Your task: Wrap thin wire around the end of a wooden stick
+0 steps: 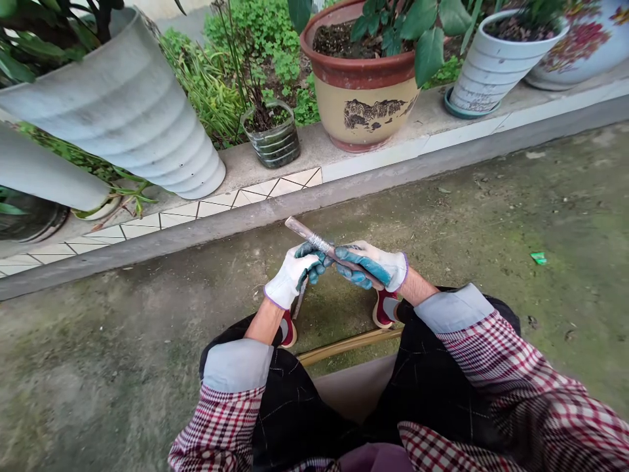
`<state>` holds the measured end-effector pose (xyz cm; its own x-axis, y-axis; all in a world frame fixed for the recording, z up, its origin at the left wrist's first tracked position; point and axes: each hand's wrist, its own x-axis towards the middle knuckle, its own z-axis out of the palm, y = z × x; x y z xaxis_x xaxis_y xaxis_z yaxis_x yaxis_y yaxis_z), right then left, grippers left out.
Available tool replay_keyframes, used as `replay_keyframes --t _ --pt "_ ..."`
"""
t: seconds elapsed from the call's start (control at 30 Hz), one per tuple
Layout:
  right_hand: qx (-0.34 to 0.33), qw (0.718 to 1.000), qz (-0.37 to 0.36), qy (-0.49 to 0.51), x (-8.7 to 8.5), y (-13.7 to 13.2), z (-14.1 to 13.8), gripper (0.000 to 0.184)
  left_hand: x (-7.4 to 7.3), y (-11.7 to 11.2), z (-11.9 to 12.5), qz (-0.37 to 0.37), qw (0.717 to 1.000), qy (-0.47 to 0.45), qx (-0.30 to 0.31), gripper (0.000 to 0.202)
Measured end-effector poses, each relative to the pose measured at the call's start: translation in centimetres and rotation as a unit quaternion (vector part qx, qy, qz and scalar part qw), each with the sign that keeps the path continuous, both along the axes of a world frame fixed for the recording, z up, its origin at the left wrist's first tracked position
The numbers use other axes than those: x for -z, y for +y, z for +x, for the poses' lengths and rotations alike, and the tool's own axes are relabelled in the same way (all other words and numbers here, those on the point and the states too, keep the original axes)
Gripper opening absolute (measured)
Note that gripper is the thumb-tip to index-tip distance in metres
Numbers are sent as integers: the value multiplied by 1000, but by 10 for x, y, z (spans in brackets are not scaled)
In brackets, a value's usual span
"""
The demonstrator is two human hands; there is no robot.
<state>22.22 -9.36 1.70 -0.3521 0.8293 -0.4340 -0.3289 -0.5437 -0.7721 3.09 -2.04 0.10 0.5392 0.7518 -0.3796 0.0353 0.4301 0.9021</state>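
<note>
A wooden stick (301,229) slants across in front of me, with thin silvery wire wound in a tight coil (319,243) around it. My right hand (372,263), in a white and blue-coated work glove, is wrapped around the stick's lower right part. Closed fingers of my left hand (299,267), gloved the same way, press at the stick just under the wire coil. A thin greyish rod (299,300) shows below my left hand; whether that hand holds it, I cannot tell. The inner fingers of both hands are partly hidden.
A light wooden strip (348,347) lies between my feet. Ahead runs a low tiled ledge (373,164) bearing a ribbed white pot (147,124), a cut plastic planter (275,147), a brown-rimmed pot (363,108) and others. A green scrap (538,258) lies on the concrete at right.
</note>
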Motion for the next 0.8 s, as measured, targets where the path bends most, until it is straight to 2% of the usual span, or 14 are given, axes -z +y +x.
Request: replay_keyframes --t 0.17,0.27,0.47,0.67,0.8 --pt "9 1000 9 -3 0 1 0 44 4 2 -2 -11 997 -76 19 36" --pt "0 1000 -1 -10 1 1 0 45 1 0 1 0 998 -57 3 38" --pt "-6 1000 -12 -26 6 0 -2 46 0 -2 8 19 999 -12 -42 28" --pt "-12 999 -12 -35 7 1 -3 44 -3 -5 7 24 999 -5 -40 26" --pt "-5 998 18 -63 10 0 -5 45 -5 -6 8 33 999 -13 -34 24"
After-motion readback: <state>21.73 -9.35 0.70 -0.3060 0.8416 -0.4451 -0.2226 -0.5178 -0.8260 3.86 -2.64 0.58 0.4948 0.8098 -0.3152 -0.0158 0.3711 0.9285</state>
